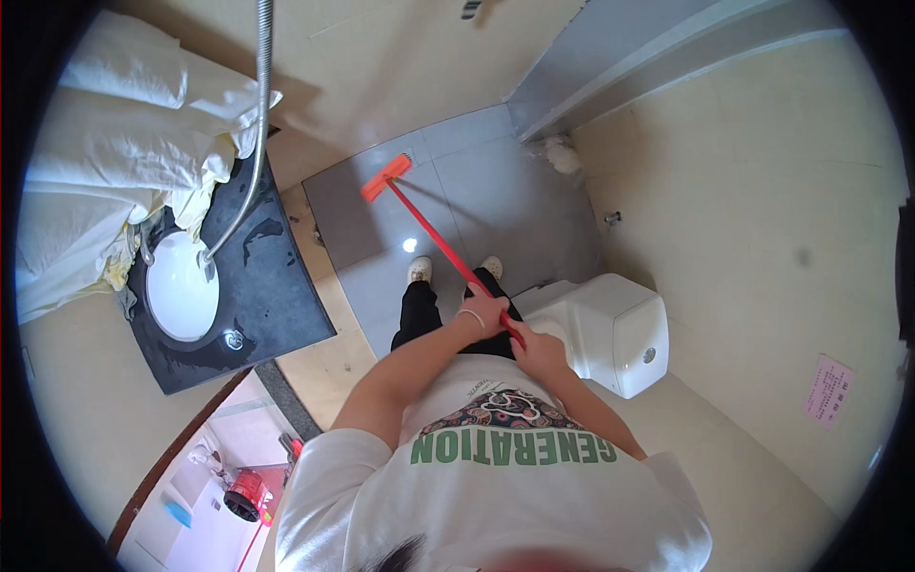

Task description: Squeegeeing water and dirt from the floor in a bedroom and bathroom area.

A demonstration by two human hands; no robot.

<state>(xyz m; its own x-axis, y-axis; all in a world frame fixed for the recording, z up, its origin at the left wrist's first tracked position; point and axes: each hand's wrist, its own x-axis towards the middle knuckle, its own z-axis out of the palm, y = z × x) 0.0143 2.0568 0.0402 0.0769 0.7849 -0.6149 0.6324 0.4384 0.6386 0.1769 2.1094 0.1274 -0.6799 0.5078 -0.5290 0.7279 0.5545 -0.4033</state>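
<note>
Both my hands grip the red pole of a long-handled floor scrubber (437, 242). My left hand (486, 313) is wrapped around the pole lower down, with a pale band on the wrist. At the pole's top end, close to my waist, is my right hand (541, 350). The pole slants forward and left to an orange-red scrubber head (386, 178) on the grey tiled floor (500, 193). Bristles or a rubber edge under the head cannot be made out. Next to the head's far end is a small floor drain (407, 155).
A dark counter (264, 286) with a white washbasin (182, 300) stands left, white cloths (136, 143) heaped behind it. A metal shower hose (263, 86) hangs across it. A white toilet (615, 329) is close on my right. Behind left, a doorway shows a red bin (246, 492).
</note>
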